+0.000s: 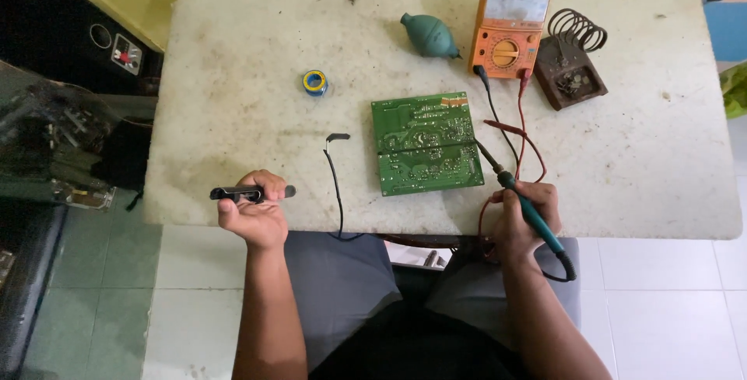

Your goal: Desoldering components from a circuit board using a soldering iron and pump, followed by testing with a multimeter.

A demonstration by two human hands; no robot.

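Note:
A green circuit board (424,143) lies solder side up near the middle of the stained white table (233,77). My right hand (523,220) grips a teal-handled soldering iron (527,209), whose tip rests at the board's right edge. At the table's front left edge, my left hand (255,210) holds a dark metal tweezer-like tool (250,192) level. A thin black wire (336,185) with a bent end lies between the left hand and the board.
An orange analogue multimeter (512,26) stands behind the board, its red and black leads (520,127) trailing toward my right hand. Beside it sit a teal rubber blower bulb (429,35) and a coil-spring iron stand (573,57). A small solder spool (314,82) lies left of the board.

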